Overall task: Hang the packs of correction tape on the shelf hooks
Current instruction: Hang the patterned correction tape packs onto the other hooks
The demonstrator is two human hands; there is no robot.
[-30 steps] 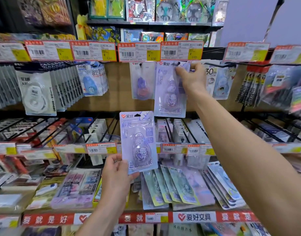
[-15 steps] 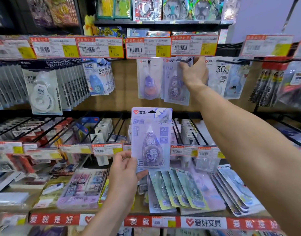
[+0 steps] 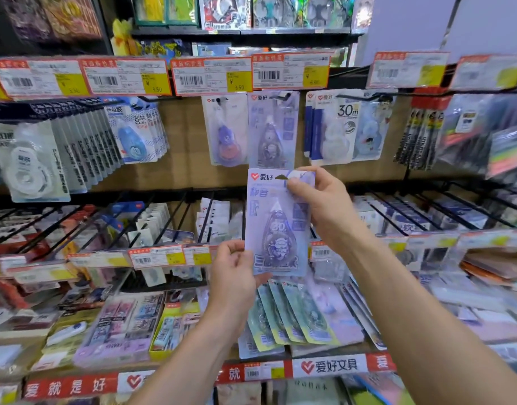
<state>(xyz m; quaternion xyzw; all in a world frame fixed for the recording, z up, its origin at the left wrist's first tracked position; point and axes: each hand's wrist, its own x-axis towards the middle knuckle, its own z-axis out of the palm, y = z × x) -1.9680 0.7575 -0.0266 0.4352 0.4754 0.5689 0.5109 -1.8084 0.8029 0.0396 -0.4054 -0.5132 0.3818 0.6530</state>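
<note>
A lilac pack of correction tape stands upright in front of the shelves, held by both hands. My left hand pinches its lower left edge. My right hand pinches its upper right corner, beside the hang hole. Straight above it, another lilac pack hangs on a black shelf hook under the price tags. Several more packs lie fanned out on the bottom shelf below my hands.
Other hooks on the top row carry a white pack with a purple tape, 30m packs and blue 8mm packs. Price tags line the rail. Black wire dividers fill the middle shelf.
My right hand let go of the pack now hanging on the top hook and came down to pinch the top corner of the pack in my left hand, which rose slightly.
</note>
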